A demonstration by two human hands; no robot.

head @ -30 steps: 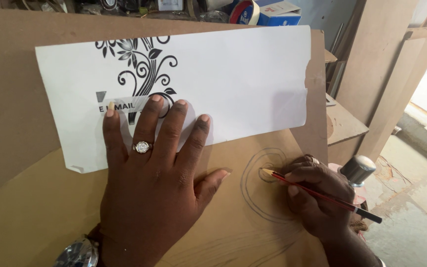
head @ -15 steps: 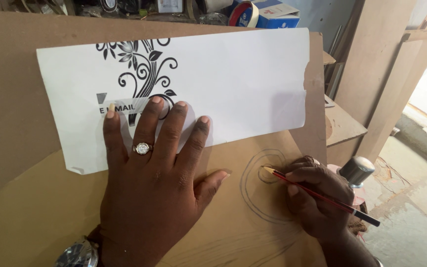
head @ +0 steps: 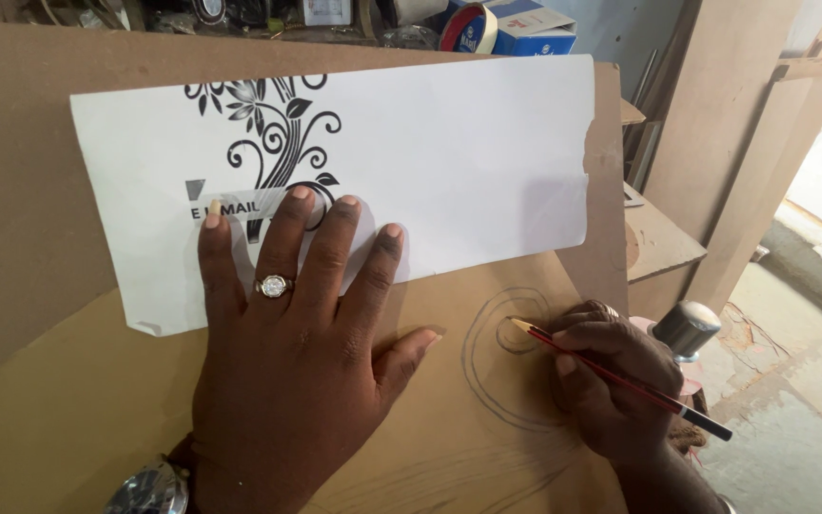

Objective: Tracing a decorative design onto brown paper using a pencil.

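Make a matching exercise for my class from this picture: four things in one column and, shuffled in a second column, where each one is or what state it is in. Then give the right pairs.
Things
1. left hand
2. pencil
3. white paper sheet
4. ring

States
A. held in the right hand, tip on a drawn oval
B. printed with a black floral design
C. pressed flat, fingers spread across paper and board
D. worn on a finger

Pairs: 1-C, 2-A, 3-B, 4-D

bare board (head: 78, 409) lower left, paper (head: 449, 162) above
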